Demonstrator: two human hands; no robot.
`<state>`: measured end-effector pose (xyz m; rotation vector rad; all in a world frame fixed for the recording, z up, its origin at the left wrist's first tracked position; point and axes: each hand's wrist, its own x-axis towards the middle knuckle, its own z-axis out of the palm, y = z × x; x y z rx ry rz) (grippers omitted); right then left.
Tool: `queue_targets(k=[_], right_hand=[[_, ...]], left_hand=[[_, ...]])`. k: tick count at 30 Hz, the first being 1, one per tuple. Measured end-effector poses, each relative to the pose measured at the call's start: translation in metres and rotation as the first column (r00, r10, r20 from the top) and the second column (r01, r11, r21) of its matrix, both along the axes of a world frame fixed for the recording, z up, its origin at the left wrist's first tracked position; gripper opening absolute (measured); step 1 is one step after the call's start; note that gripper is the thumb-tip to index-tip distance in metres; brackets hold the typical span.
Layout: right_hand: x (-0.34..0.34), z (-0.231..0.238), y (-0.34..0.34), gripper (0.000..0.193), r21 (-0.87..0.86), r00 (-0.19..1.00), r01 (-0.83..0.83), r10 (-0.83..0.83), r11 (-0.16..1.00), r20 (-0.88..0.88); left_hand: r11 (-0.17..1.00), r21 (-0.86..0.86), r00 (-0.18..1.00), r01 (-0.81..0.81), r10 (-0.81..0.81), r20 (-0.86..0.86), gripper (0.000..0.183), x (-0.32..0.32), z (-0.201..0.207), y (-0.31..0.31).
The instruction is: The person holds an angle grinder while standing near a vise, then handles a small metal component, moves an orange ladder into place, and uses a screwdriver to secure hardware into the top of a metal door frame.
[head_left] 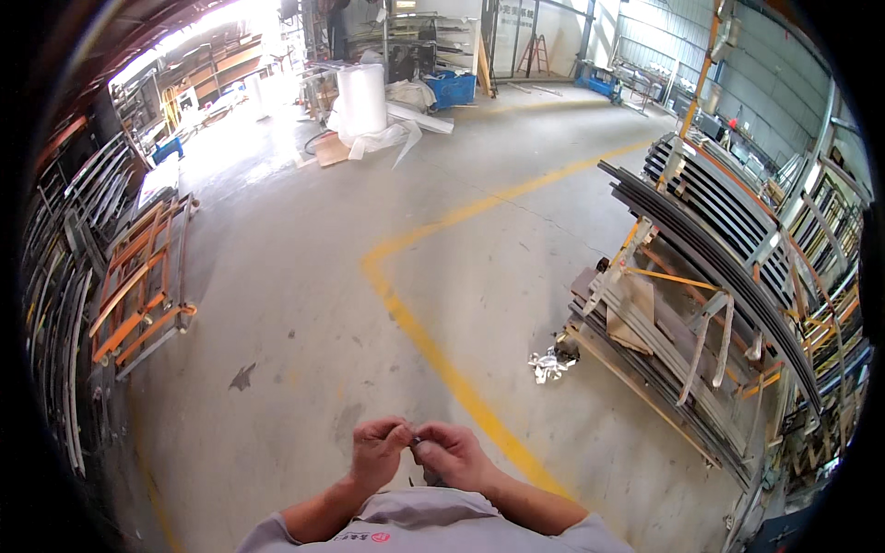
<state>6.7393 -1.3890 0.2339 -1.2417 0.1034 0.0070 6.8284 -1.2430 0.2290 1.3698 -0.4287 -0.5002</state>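
Note:
My left hand (379,452) and my right hand (450,454) meet close in front of my grey shirt (429,518), at the lower middle of the view. The fingers of both are curled in, thumbs and fingertips pinched together where the hands touch. Something small and dark shows between the fingertips, too little of it to name. Which hand bears it, or whether both do, is hard to make out. Below the hands a thin dark bit shows against the shirt's edge.
A yellow line (433,355) crosses the concrete floor. On the right a rack (701,276) carries long metal profiles; white scraps (550,365) lie beside it. Orange-framed carts (147,276) stand left, before more profiles. Farther off are a white roll (361,100) and a blue bin (452,89).

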Motion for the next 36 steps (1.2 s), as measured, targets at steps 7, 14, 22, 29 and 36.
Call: queue_targets(k=[7,14,22,29,36], right_hand=[[0.247,0.036,-0.151,0.010,-0.386,0.972,0.189,-0.116,0.903,0.205],[0.510,0.053,-0.341,0.016,-0.612,0.840,0.497,-0.167,0.615,0.516],[0.715,0.069,-0.537,0.026,-0.651,0.759,0.640,-0.210,0.408,0.616],[0.868,0.020,-0.735,0.031,-0.549,0.714,0.695,-0.354,0.464,0.605],[1.049,0.015,-0.955,0.023,-0.082,0.874,0.428,-0.390,0.900,0.289]], left_hand=[[0.991,-0.119,0.994,-0.064,0.074,0.079,0.023,0.239,0.020,-0.130],[0.988,-0.154,0.987,-0.025,0.049,0.152,0.021,0.511,0.018,-0.306],[0.925,-0.235,0.916,0.299,-0.347,-0.201,0.025,0.746,0.051,-0.533],[0.872,-0.267,0.799,0.410,-0.485,-0.357,0.018,0.917,0.032,-0.750],[0.898,-0.111,0.891,0.426,-0.438,-0.118,0.016,1.103,0.021,-0.961]])
